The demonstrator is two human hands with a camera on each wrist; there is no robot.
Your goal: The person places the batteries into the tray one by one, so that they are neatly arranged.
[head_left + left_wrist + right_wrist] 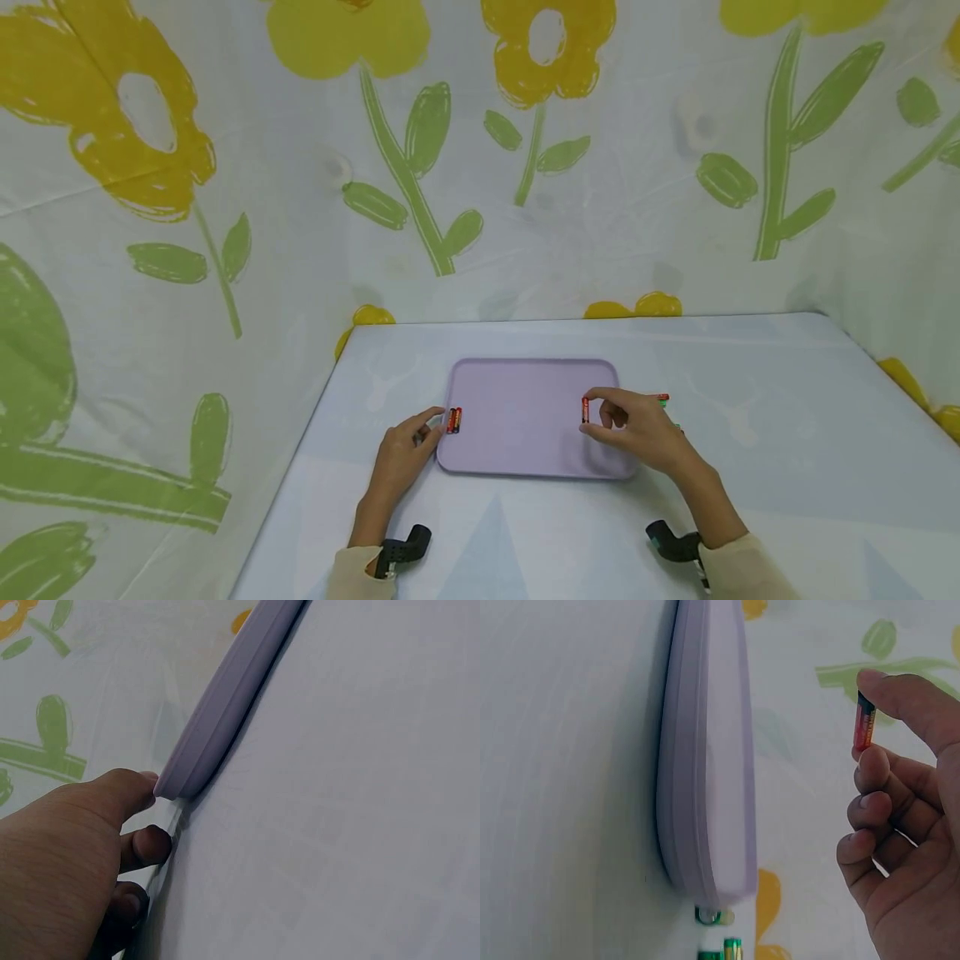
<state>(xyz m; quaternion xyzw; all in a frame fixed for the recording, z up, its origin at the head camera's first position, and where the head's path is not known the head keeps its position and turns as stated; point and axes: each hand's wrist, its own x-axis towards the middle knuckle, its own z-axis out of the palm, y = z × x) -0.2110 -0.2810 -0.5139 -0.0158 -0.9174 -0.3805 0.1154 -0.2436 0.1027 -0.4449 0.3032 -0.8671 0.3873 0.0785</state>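
Observation:
My right hand [637,427] pinches a small red and black battery [585,410] upright between thumb and index fingertip, above the right part of a lilac tray [525,473]. The right wrist view shows this battery [865,724] held at its two ends, the other fingers curled loosely below. Two more red and black batteries [454,420] lie side by side inside the tray's left edge. Beside them my left hand [405,454] rests its fingertips at the tray's left rim. In the left wrist view a fingertip meets the rim [187,765], with the other fingers bent below it.
Past the tray's right side lie a red battery [660,397] and green batteries [732,949], partly hidden by my right hand in the head view. The tray stands on a pale table [787,467]. A curtain with yellow flowers [555,50] hangs behind and at the left.

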